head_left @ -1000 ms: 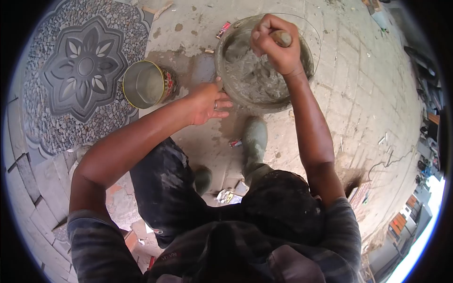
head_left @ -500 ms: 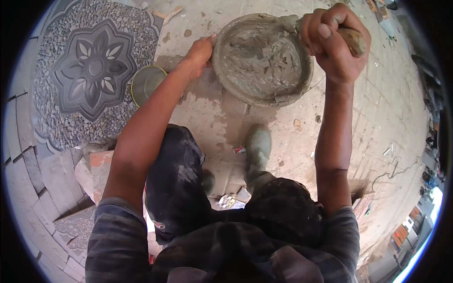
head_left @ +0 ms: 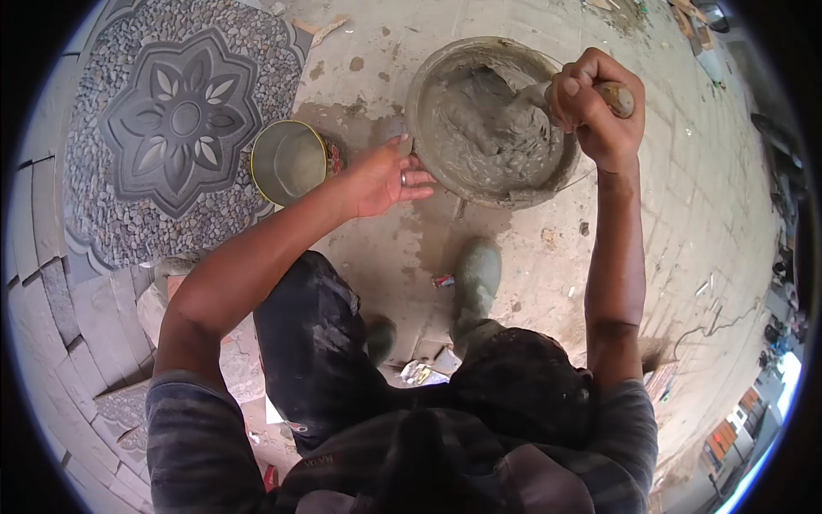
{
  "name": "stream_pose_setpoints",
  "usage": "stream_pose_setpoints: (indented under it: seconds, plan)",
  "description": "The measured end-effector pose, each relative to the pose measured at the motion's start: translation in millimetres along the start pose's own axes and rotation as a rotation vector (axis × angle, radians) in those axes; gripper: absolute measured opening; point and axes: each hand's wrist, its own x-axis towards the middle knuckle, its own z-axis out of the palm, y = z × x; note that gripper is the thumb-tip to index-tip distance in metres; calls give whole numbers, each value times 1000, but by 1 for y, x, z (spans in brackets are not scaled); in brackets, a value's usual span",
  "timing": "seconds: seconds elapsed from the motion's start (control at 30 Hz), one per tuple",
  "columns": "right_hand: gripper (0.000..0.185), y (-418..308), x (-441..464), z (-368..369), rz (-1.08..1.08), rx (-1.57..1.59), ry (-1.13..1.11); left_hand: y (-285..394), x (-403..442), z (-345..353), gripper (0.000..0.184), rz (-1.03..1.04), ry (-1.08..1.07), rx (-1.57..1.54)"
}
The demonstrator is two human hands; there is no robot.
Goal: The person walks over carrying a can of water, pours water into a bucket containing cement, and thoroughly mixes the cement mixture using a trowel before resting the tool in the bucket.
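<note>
A round bucket (head_left: 420,163) of wet grey mortar (head_left: 479,141) stands on the floor in front of me. My right hand (head_left: 598,111), above the bucket's right rim, is closed around the wooden handle of a trowel (head_left: 618,100). The trowel's blade is down in the mortar, mostly hidden by it. My left hand (head_left: 390,178) is at the bucket's left side, palm partly up and fingers apart, with a ring on one finger. Whether its fingertips touch the bucket I cannot tell. Just left of that hand stands an open tin can (head_left: 291,163) with a yellow rim.
Patterned pebble-textured tiles (head_left: 184,120) lie at the left, beside stacked grey slabs (head_left: 94,317). My boots (head_left: 477,274) are on the stained paved floor (head_left: 685,214), near a small red wrapper (head_left: 443,281). Scattered items line the far right.
My left hand has come off the bucket's rim, its fingers opening and turning toward me. My right hand has lowered slightly with the trowel, and the mortar is now heaped around the blade.
</note>
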Motion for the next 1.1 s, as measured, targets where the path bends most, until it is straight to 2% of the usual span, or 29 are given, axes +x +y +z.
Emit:
stream_pose_setpoints:
  seconds: [0.07, 0.17, 0.2, 0.23, 0.27, 0.37, 0.43, 0.5, 0.57, 0.6, 0.7, 0.73, 0.8, 0.87, 0.93, 1.0, 1.07, 1.1]
  plan:
    - [23, -12, 14, 0, -79, 51, 12, -4, 13, 4, 31, 86, 92, -1]
    - [19, 1, 45, 16, -145, 84, -166, 9, 29, -2, 25, 105, 146, 79]
    - [21, 12, 55, 26, -131, 120, -200, 19, 34, -6, 24, 149, 176, 116]
    - [23, 47, 66, 23, -28, 44, -218, 32, 38, -10, 24, 191, 200, 154]
    - [21, 72, 73, 28, 45, 110, -287, 44, 43, -12, 23, 233, 217, 190]
    - [17, 132, 33, 23, 205, 27, -182, 83, 56, -11, 23, 347, 292, 430]
    - [19, 133, 7, 10, 87, -19, -114, 97, 62, -15, 28, 361, 302, 482]
    - [20, 100, -8, 6, 9, -143, -126, 99, 75, -8, 37, 354, 285, 545]
    - [20, 48, -9, 5, 87, -18, -90, 96, 78, -5, 41, 336, 292, 531]
    - [20, 23, -2, 3, 39, 96, -64, 93, 75, -7, 44, 325, 302, 518]
    - [19, -25, 32, -3, -46, 209, -6, 92, 42, -7, 51, -17, 298, 435]
    - [17, -25, 44, -2, -74, 210, 3, 88, 27, -6, 50, -66, 208, 424]
    - [20, 10, 68, 8, -201, -2, -65, 79, 6, 0, 48, -174, 20, 408]
    - [19, 83, 78, 20, -82, -126, -59, 61, 16, -6, 44, -77, 78, 327]
    - [17, 150, 55, 23, 135, -111, -28, 49, 19, -5, 39, -4, 148, 319]
    - [20, 140, 28, 15, 44, -139, -19, 48, 17, 2, 33, 61, 249, 380]
    - [22, 117, 5, 7, -38, -272, -50, 47, 32, -6, 30, 121, 244, 425]
    - [24, 101, 1, 5, 15, -220, -68, 53, 40, -9, 28, 158, 244, 449]
